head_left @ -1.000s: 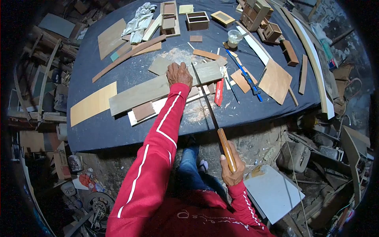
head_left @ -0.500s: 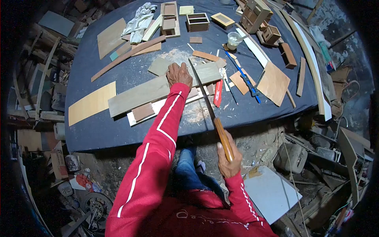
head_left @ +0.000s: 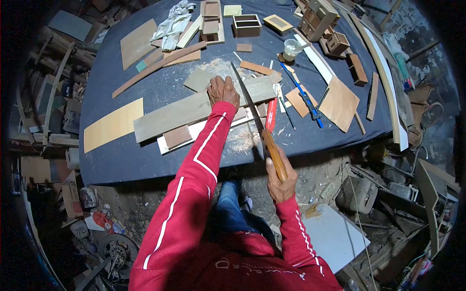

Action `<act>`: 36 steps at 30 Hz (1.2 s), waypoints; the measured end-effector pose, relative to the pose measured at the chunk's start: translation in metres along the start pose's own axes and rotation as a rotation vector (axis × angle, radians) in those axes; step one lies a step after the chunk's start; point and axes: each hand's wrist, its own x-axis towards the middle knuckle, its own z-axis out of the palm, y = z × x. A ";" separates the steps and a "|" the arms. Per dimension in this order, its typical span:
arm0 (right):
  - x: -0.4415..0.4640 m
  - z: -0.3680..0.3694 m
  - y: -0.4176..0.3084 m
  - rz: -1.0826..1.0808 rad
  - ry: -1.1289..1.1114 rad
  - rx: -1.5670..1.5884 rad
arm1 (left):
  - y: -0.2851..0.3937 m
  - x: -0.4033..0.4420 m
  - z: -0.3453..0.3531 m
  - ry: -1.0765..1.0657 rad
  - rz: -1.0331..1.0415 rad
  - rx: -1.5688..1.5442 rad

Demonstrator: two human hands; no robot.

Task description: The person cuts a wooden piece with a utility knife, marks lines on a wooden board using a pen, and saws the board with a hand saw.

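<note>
My right hand (head_left: pixel 282 179) is wrapped around the wooden handle of a handsaw (head_left: pixel 246 91). Its long dark blade slants forward across the right part of a grey-brown wooden plank (head_left: pixel 174 115). On that plank, left of the blade, my left hand (head_left: pixel 224 92) presses down with its fingers bent over the far edge. Beneath the plank lie a white strip (head_left: pixel 199 132) and a small brown wood piece (head_left: pixel 177 137). A greenish-grey offcut (head_left: pixel 197 80) touches the plank's far side near my left hand. Pale sawdust is scattered around the blade.
A dark cloth (head_left: pixel 109 167) covers the table. Right of the plank lie a red tool (head_left: pixel 272 115), a blue bar-shaped tool (head_left: pixel 306 99) and a thin square board (head_left: pixel 340 104). Small wooden boxes (head_left: pixel 246 26), a plastic cup (head_left: pixel 291 49) and a white rag (head_left: pixel 173 26) are farther back.
My right hand and the saw have moved forward, away from my body, with the blade still across the plank. My left hand stays on the plank.
</note>
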 end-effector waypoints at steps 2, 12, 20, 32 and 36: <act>-0.020 -0.017 -0.013 0.058 -0.027 -0.010 | -0.001 -0.001 0.004 0.032 0.006 0.012; 0.004 -0.004 -0.021 -0.005 -0.028 -0.027 | -0.005 -0.004 0.002 0.039 0.052 -0.014; -0.048 -0.048 -0.032 0.024 -0.085 -0.099 | 0.000 -0.001 0.003 0.011 -0.014 0.004; -0.001 -0.027 -0.027 0.014 -0.087 -0.007 | -0.003 0.001 0.005 0.002 0.012 -0.007; -0.044 -0.056 -0.038 0.036 -0.098 -0.091 | -0.003 0.000 0.005 0.014 0.019 -0.016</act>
